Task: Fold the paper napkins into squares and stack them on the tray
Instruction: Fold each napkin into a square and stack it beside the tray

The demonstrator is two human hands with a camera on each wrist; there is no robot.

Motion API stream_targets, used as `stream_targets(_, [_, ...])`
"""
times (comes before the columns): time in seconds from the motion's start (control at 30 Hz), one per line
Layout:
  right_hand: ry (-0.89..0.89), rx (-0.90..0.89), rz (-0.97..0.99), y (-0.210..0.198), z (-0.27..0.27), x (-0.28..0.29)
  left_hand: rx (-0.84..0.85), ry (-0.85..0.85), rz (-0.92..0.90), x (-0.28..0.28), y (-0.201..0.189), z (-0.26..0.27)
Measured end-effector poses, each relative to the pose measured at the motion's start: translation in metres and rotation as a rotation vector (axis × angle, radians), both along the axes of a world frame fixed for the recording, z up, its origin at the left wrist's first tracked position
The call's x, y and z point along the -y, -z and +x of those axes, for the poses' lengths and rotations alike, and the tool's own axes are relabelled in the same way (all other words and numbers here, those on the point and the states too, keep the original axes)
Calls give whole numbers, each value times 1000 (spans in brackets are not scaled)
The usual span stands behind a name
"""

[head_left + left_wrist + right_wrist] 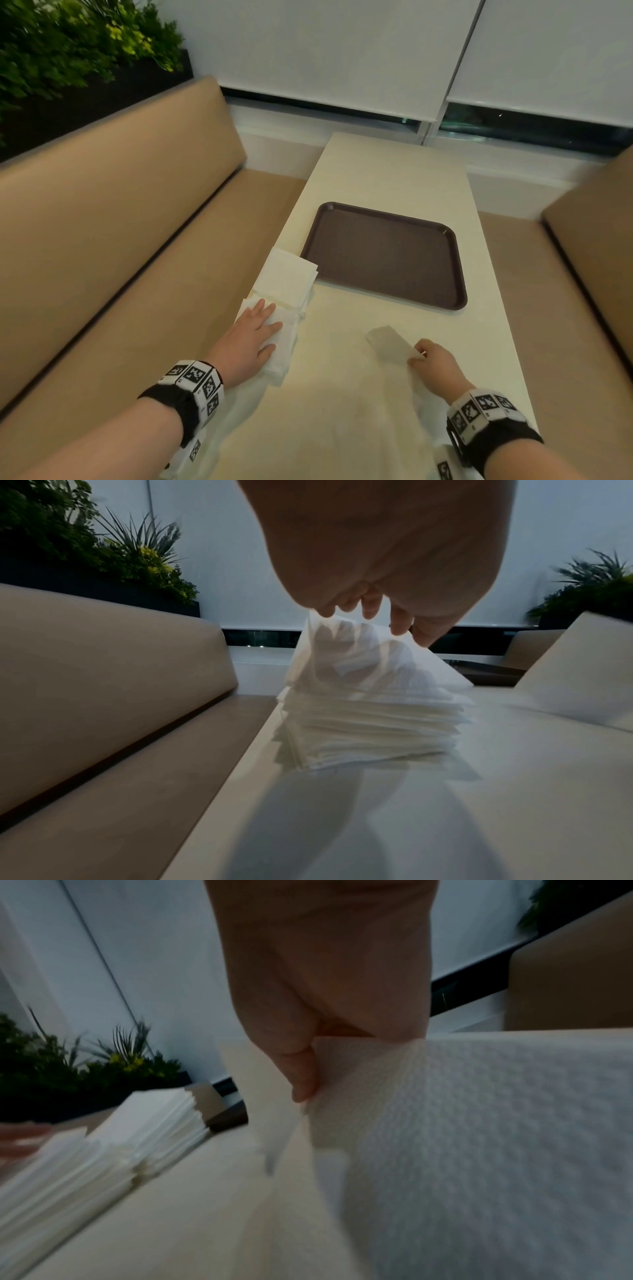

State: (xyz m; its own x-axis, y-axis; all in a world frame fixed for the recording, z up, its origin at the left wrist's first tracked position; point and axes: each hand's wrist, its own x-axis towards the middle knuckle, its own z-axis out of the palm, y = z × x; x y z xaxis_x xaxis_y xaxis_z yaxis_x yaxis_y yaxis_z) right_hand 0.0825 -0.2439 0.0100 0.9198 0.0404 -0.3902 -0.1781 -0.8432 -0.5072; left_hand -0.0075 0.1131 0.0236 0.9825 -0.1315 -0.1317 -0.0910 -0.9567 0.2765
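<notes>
Under your left hand (254,337) sits the loose stack of white paper napkins (279,308), right at the table's near-left edge. From the head view your fingers lie flat and spread across the top sheets; the left wrist view shows fingertips (400,623) lifting a corner of the top sheet, so call it a light hold, not a firm clamp. Off to the other side, your right hand (436,368) pinches one single white embossed napkin (479,1137) between thumb (304,1074) and fingers, the sheet hanging off the grip and blurred, clear of the stack and short of the tray. Just beyond the stack, the dark brown rectangular plastic tray (383,255) shows nothing on it. So by my read you're at the very start: no folded square laid down yet, one sheet in hand and not yet folded, and the whole stack left to fold on the pale cream tabletop (342,411).
</notes>
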Motion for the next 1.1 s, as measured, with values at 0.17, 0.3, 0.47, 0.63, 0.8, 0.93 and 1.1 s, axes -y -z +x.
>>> stream_targets(0.17, [85, 76, 254, -49, 0, 10, 87, 21, -69, 13, -11, 4])
stream_targets(0.3, [133, 86, 542, -94, -6, -3, 119, 33, -275, 49, -47, 20])
stream_targets(0.47, [144, 142, 859, -140, -7, -29, -50, -96, -836, 114, -110, 45])
stream_targets(0.63, [124, 218, 975, -174, -17, -31, -203, -179, -1320, 150, -152, 47])
stream_targets(0.8, [75, 268, 1004, -193, -35, -14, -250, -184, -1438, 159, -169, 42])
stream_targets(0.93, [60, 277, 994, -199, -42, -7, -264, -217, -1476, 166, -175, 40])
stream_targets(1.1, [6, 262, 1041, -206, -48, 0, -305, -191, -1566, 170, -184, 35])
